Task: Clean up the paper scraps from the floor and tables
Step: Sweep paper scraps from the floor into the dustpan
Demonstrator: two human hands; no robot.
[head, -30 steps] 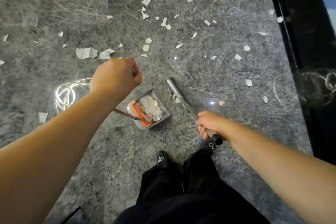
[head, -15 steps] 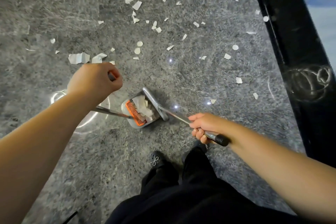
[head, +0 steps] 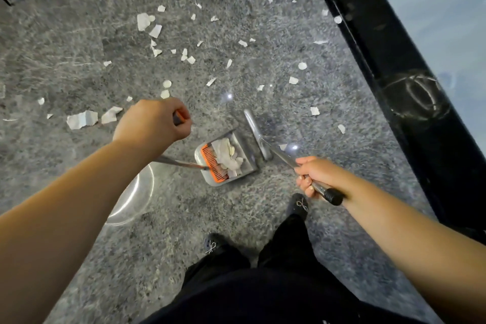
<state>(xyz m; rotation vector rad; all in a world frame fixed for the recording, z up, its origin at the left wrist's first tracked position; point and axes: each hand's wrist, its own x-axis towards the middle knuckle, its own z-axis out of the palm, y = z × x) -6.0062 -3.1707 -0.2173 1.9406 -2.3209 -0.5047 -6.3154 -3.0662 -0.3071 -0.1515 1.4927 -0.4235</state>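
My left hand [head: 153,121] grips the orange-tipped top of a long metal handle that runs down to a grey dustpan [head: 243,146] with an orange comb edge. White paper scraps lie heaped inside the pan. My right hand [head: 317,175] grips the metal broom handle [head: 282,156] near its black end cap. The grey broom head [head: 253,131] stands on the floor just right of the pan's mouth. Several white paper scraps [head: 81,119] are scattered over the grey speckled floor ahead and to the left.
A black glossy plinth [head: 394,60] runs along the right side, with a pale blue surface beyond it. My feet in dark shoes [head: 299,204] stand just behind the dustpan. Bright light reflections show on the floor under my left forearm.
The broom head has swung from beyond the pan in to the pan's right side, sweeping scraps along. My left hand and the dustpan stay roughly in place while the view shifts.
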